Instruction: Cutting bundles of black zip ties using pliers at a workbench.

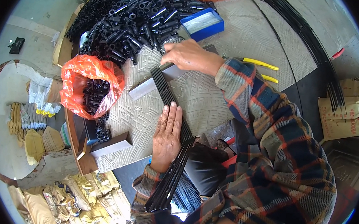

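A bundle of thin black rods (164,88) lies across a ribbed grey mat (201,97) on the table. My left hand (167,136) rests flat on the rods, fingers together, pressing them down. My right hand (189,56) grips the end of a grey metal bar (148,87) that lies across the far ends of the rods. The near ends of the rods (168,184) stick out past the mat's edge over my lap.
A heap of black plastic tubes (131,21) fills the far side. An orange bag (91,87) holds more black parts. A blue box (202,24), yellow-handled pliers (260,64), a second grey bar (110,146) and long black rods (313,42) lie around.
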A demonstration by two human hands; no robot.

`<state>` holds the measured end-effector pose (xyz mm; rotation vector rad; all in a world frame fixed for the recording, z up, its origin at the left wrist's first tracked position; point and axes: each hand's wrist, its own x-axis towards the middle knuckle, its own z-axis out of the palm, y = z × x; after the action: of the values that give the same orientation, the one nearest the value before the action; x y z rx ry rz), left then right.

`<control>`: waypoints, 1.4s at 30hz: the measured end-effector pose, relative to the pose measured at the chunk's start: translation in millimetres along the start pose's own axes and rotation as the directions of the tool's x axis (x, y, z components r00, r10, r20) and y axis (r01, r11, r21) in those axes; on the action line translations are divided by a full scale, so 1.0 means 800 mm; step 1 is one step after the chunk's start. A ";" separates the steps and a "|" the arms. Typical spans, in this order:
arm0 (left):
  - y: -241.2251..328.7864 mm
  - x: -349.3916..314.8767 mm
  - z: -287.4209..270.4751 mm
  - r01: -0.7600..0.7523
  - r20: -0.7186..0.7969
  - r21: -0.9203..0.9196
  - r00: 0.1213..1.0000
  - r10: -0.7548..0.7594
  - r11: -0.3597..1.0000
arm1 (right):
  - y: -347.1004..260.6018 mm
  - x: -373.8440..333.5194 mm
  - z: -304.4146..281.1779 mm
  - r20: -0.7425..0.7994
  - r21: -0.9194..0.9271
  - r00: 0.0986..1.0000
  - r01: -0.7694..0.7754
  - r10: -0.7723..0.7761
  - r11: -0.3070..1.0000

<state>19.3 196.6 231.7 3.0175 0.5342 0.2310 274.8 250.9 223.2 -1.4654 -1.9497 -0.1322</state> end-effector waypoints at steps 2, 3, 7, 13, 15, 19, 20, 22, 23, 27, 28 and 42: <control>0.002 0.002 -0.002 0.006 -0.001 -0.045 1.000 -0.006 0.999 | 0.002 0.002 -0.002 0.040 0.020 0.999 -0.030 0.029 0.999; 0.001 0.001 -0.002 0.012 0.000 -0.044 1.000 -0.012 0.999 | 0.003 0.002 -0.003 0.082 0.034 0.995 -0.059 0.056 0.998; -0.002 0.001 0.008 0.013 0.010 -0.066 1.000 -0.012 0.998 | 0.005 -0.002 0.014 0.010 -0.003 1.000 -0.017 0.017 1.000; -0.006 0.001 0.003 0.011 -0.011 -0.026 1.000 -0.012 1.000 | -0.010 0.011 0.001 0.056 -0.144 0.998 -0.012 0.020 0.990; -0.013 -0.008 0.006 0.026 0.034 0.023 0.999 -0.027 0.999 | -0.014 0.017 0.022 0.048 -0.106 0.999 0.031 -0.026 0.994; -0.002 0.003 -0.001 0.003 -0.009 -0.023 1.000 -0.003 1.000 | -0.009 0.012 0.011 0.051 -0.069 0.999 0.004 0.000 0.998; -0.002 0.000 -0.005 0.017 -0.011 -0.038 1.000 -0.018 0.999 | -0.014 0.014 0.015 -0.033 -0.055 0.999 0.037 -0.039 0.998; -0.004 -0.006 -0.003 0.023 -0.014 0.000 1.000 -0.023 1.000 | -0.016 0.014 0.007 -0.159 -0.104 0.983 0.078 -0.094 0.992; -0.005 -0.007 -0.001 0.014 0.003 0.028 1.000 -0.014 1.000 | -0.012 0.009 0.001 -0.160 -0.108 0.981 0.093 -0.110 0.990; -0.003 -0.009 -0.002 0.022 0.000 -0.079 1.000 -0.022 0.997 | -0.012 0.004 0.009 0.084 -0.233 0.996 0.018 0.002 0.972; -0.005 -0.010 -0.001 0.028 -0.005 -0.083 1.000 -0.029 0.996 | -0.021 0.010 0.020 0.029 -0.171 0.999 0.031 -0.026 0.985; 0.002 -0.026 -0.003 -0.026 -0.029 -0.169 0.999 0.021 0.985 | 0.108 0.007 -0.090 0.003 -0.450 0.955 -0.264 0.297 0.853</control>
<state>0.1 187.7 231.2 2.8606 0.4562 0.3029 383.3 253.3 254.3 -2.0663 -1.8071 -0.4233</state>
